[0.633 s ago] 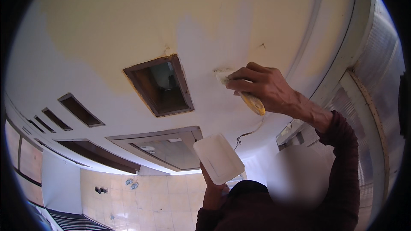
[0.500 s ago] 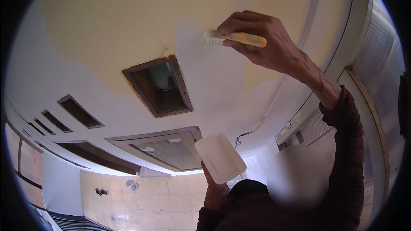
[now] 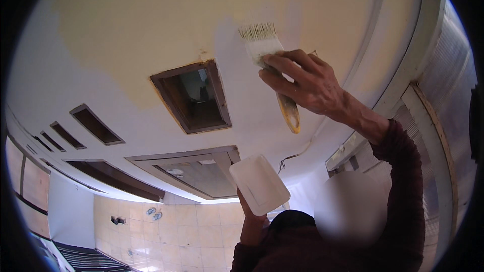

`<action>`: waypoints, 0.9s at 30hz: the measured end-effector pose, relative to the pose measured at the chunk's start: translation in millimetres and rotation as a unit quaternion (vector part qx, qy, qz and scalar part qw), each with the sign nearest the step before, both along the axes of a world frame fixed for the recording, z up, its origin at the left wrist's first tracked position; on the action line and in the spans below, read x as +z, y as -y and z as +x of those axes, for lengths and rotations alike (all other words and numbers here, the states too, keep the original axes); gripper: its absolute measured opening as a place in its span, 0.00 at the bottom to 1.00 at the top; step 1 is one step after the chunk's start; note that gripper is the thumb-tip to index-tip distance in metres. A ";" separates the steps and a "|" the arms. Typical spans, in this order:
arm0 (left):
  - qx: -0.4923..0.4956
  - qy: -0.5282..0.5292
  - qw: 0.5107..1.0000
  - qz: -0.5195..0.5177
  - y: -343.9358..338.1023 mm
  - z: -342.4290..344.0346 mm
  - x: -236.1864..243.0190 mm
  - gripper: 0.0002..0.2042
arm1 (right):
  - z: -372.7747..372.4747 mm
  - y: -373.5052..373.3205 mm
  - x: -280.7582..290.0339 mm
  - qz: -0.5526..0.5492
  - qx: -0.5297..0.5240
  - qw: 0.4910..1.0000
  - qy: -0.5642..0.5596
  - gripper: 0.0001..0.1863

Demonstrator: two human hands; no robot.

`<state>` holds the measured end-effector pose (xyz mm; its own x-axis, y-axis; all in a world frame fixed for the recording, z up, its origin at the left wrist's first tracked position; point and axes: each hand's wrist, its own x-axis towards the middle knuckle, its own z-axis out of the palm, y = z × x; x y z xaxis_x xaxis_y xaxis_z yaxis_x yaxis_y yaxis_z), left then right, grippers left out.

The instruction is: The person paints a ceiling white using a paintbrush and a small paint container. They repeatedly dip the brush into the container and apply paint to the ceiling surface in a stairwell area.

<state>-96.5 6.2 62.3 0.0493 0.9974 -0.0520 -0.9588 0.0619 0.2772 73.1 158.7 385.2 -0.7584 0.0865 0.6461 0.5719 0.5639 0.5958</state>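
Note:
My right hand (image 3: 312, 83) is closed round a wide paintbrush (image 3: 264, 49), gripping it near the ferrule. Its yellow handle hangs below my fingers, and the whitish bristles point up against the wall (image 3: 252, 116). Around the bristles the surface is pale white, with cream-yellow above and to both sides. Lower down, my left hand (image 3: 250, 227) holds a white rectangular plastic tub (image 3: 259, 185) by its lower left side. The tub hides part of that hand's fingers, and its inside looks whitish.
A brown-framed opening (image 3: 194, 95) sits in the wall left of the brush, with a larger framed window (image 3: 196, 174) beneath it. A loose wire (image 3: 292, 157) sticks out near the tub. Sandals (image 3: 155, 214) lie on the tiled floor (image 3: 186, 236). A wooden frame (image 3: 433, 136) stands at right.
My right hand has moved down slightly and turned; the brush's bristles now point up and its handle down. Fresh white shows higher on the wall. My left hand and the tub stay nearly still.

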 end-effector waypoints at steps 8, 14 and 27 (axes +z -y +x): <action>-0.005 -0.026 1.000 -0.015 1.9 -5.2 -2.3 0.29 | 11.0 27.1 -105.5 -0.240 0.028 0.968 0.064 0.22; -0.012 -0.033 0.999 0.008 1.3 1.0 -9.7 0.30 | 5.0 3.3 -13.1 -0.274 0.042 0.957 -0.081 0.19; 0.015 -0.140 0.987 0.078 7.0 7.0 -14.5 0.32 | 20.4 -2.7 63.6 0.091 0.044 0.992 -0.072 0.16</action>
